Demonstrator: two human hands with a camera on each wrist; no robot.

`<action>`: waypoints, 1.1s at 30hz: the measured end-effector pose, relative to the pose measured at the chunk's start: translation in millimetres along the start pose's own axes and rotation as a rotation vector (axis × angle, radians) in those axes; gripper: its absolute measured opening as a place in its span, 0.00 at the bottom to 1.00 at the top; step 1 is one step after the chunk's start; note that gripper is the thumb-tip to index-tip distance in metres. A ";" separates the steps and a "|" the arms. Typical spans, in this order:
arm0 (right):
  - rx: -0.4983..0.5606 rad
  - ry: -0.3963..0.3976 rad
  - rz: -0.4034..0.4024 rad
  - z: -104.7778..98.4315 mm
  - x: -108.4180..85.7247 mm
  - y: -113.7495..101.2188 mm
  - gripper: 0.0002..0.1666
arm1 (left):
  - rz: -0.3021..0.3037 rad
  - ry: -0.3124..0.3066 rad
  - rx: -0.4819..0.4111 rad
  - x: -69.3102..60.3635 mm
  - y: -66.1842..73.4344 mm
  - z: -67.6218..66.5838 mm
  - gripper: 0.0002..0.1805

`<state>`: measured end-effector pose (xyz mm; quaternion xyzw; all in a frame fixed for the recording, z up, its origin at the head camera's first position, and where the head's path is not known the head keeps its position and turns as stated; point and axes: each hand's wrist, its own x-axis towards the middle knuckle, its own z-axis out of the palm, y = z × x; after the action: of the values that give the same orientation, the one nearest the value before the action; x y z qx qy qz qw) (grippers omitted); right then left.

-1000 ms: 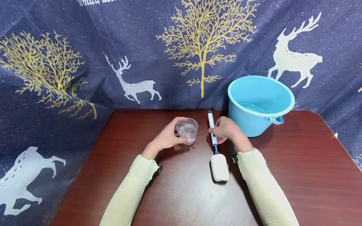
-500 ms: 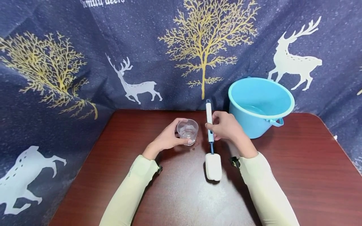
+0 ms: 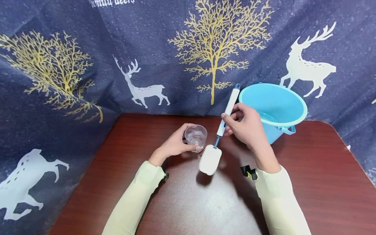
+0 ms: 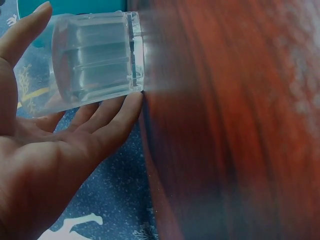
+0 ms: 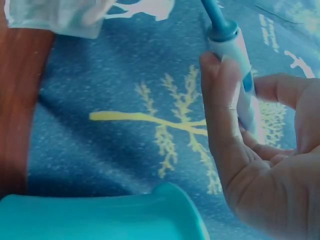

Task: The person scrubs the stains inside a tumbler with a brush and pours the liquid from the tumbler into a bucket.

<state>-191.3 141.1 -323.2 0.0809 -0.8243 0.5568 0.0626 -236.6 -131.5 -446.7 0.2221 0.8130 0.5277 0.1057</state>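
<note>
A clear cup (image 3: 195,137) stands upright on the table, and my left hand (image 3: 177,142) holds it around the side, thumb in front and fingers behind. In the left wrist view the cup (image 4: 97,57) seems to have clear liquid inside. My right hand (image 3: 245,122) pinches the white handle of a sponge cup brush (image 3: 230,106) between thumb and fingers. Its white sponge head (image 3: 210,160) is raised above the table, pointing down and left, just right of the cup and in front of it. The right wrist view shows the brush handle (image 5: 231,50) in my fingers; the sponge is out of frame.
A light blue bucket (image 3: 268,122) stands at the back right, close behind my right hand, with some water seemingly in it. A dark blue cloth (image 3: 176,75) with deer and trees hangs behind the reddish-brown table (image 3: 132,137). Small wet spots lie near the cup.
My right hand has lifted the cup brush off the table and tilted it, swinging the sponge head left toward the cup. The left hand and cup have stayed in place.
</note>
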 end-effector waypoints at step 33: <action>0.207 0.138 -0.411 21.2 18.5 -17.9 0.17 | -0.014 -0.001 -0.012 0.7 -0.2 0.7 0.49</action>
<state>-206.1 113.6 -311.3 0.2149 -0.7228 0.6181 0.2221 -237.0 -130.6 -447.2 0.2161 0.8114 0.5316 0.1112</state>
